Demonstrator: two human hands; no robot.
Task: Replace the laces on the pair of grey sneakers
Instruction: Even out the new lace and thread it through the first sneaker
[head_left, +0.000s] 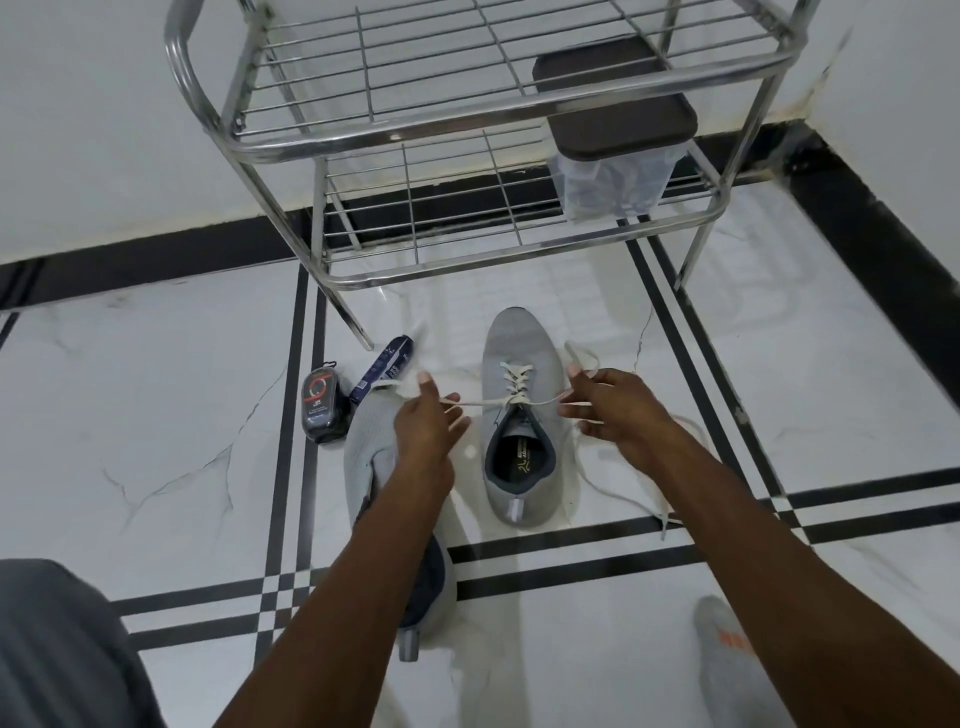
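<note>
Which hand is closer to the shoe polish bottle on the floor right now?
Left. The left hand pinches a lace end just right of the shoe polish bottle, over the unlaced sneaker. The right hand holds the other end beyond the laced sneaker.

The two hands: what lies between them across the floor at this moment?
In the head view, the laced grey sneaker sits between the left hand and right hand; its white lace stretches taut from one hand to the other.

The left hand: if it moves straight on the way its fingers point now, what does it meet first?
Probably the blue tube lying on the floor beyond the left hand, which pinches the white lace; depth is unclear.
</note>
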